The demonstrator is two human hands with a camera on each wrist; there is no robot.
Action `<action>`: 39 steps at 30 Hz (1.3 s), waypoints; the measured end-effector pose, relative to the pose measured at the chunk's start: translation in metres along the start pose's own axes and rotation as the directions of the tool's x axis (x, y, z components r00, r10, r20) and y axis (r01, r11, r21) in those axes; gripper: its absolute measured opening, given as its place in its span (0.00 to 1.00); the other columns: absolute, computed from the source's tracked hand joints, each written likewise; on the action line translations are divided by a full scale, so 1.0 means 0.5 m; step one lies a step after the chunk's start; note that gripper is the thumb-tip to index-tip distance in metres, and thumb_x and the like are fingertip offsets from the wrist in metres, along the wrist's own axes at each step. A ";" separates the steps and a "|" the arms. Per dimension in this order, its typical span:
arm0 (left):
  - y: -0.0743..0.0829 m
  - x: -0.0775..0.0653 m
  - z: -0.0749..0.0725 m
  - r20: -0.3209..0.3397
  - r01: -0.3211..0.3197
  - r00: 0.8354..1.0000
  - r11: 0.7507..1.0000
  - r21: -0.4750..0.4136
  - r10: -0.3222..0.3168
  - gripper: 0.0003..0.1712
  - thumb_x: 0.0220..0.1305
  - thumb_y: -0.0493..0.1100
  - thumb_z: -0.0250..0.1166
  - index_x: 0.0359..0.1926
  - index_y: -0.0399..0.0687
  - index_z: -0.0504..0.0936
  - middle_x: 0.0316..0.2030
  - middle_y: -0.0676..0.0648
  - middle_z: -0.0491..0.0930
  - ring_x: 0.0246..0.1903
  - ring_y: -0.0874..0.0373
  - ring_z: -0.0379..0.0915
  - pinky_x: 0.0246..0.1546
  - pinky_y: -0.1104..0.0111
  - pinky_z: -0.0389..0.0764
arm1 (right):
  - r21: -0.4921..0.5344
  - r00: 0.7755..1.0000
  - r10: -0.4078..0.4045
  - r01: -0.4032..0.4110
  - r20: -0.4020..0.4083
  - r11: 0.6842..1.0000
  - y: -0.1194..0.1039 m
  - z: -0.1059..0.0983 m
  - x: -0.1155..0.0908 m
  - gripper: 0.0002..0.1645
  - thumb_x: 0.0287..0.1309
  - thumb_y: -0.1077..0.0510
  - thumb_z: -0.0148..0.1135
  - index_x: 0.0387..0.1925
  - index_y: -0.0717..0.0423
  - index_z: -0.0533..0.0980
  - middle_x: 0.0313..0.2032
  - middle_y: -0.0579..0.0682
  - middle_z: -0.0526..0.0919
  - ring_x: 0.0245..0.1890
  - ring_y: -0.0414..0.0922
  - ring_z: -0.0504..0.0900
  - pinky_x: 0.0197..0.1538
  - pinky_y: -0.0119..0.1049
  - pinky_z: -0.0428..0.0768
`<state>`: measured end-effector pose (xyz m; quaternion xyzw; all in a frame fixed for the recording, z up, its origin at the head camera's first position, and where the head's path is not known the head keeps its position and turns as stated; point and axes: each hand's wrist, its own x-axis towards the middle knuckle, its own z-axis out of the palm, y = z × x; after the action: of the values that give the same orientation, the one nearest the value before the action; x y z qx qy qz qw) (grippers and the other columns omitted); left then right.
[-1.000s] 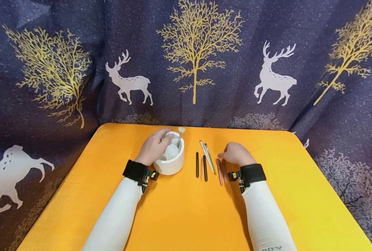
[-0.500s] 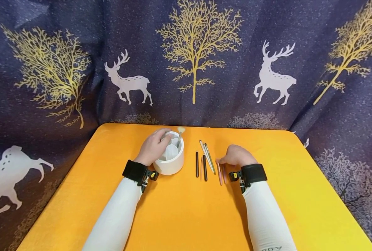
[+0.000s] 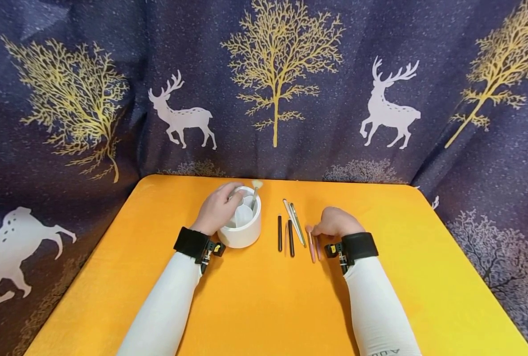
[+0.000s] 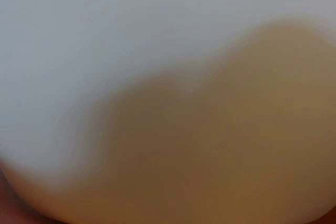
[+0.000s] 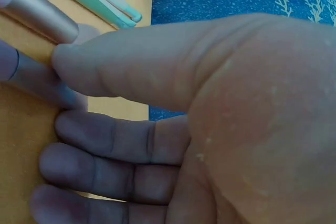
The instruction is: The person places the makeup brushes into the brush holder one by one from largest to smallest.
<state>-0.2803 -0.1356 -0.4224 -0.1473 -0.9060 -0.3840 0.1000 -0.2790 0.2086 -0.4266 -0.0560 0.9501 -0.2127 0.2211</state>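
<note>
My left hand (image 3: pixel 216 208) holds a white round divided organizer (image 3: pixel 242 236) at its far left rim, thumb over the edge. A fan-shaped makeup brush (image 3: pixel 256 190) stands in one compartment. In the left wrist view the organizer's wall (image 4: pixel 131 24) fills the picture, blurred. On the right, my right hand (image 3: pixel 338 221) is at the head ends of two pink-handled makeup brushes lying side by side. Its thumb reaches between them; the nearer brush (image 5: pixel 42 85) lies between thumb and finger, tip partly covered. The other brush (image 5: pixel 47 11) touches the thumb's outer side.
Between organizer and right hand, two black sticks (image 3: pixel 279 235) (image 3: pixel 291 239) and a thin pink one (image 3: pixel 286 241) lie on the orange table (image 3: pixel 264 296). Pale green-handled brushes (image 3: pixel 296 221) lie beside them. A dark patterned curtain (image 3: pixel 264 99) hangs behind the table.
My right hand has come slightly nearer to me and its thumb has moved in between the two pink-handled brushes. The left hand and organizer stay put.
</note>
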 end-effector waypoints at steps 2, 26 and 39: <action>-0.001 0.000 0.000 -0.001 0.003 1.000 1.000 0.000 -0.003 0.29 0.74 0.66 0.45 0.67 0.61 0.70 0.63 0.54 0.71 0.60 0.57 0.67 0.59 0.57 0.67 | -0.006 1.000 -0.010 0.010 0.001 1.000 0.000 0.001 0.000 0.23 0.56 0.48 0.66 0.12 0.56 0.75 0.09 0.44 0.64 0.10 0.43 0.62 0.20 0.37 0.65; -0.002 0.000 -0.001 -0.014 -0.002 1.000 1.000 -0.019 0.002 0.29 0.74 0.66 0.46 0.66 0.60 0.71 0.61 0.54 0.72 0.57 0.57 0.68 0.58 0.57 0.69 | -0.029 0.999 0.009 -0.008 0.036 1.000 -0.009 0.003 -0.003 0.15 0.55 0.55 0.59 0.18 0.58 0.82 0.16 0.53 0.77 0.10 0.43 0.66 0.16 0.34 0.66; -0.003 0.002 0.003 -0.009 0.005 1.000 1.000 -0.018 -0.006 0.28 0.74 0.66 0.46 0.66 0.61 0.71 0.61 0.55 0.72 0.58 0.58 0.68 0.58 0.57 0.68 | -0.082 0.992 -0.019 0.009 -0.124 0.997 -0.004 0.003 0.012 0.29 0.64 0.41 0.57 0.14 0.52 0.81 0.13 0.50 0.77 0.12 0.46 0.70 0.19 0.38 0.65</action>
<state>-0.2819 -0.1355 -0.4243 -0.1440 -0.9025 -0.3929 0.1017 -0.2839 0.2051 -0.4296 -0.0583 0.9695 -0.1787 0.1572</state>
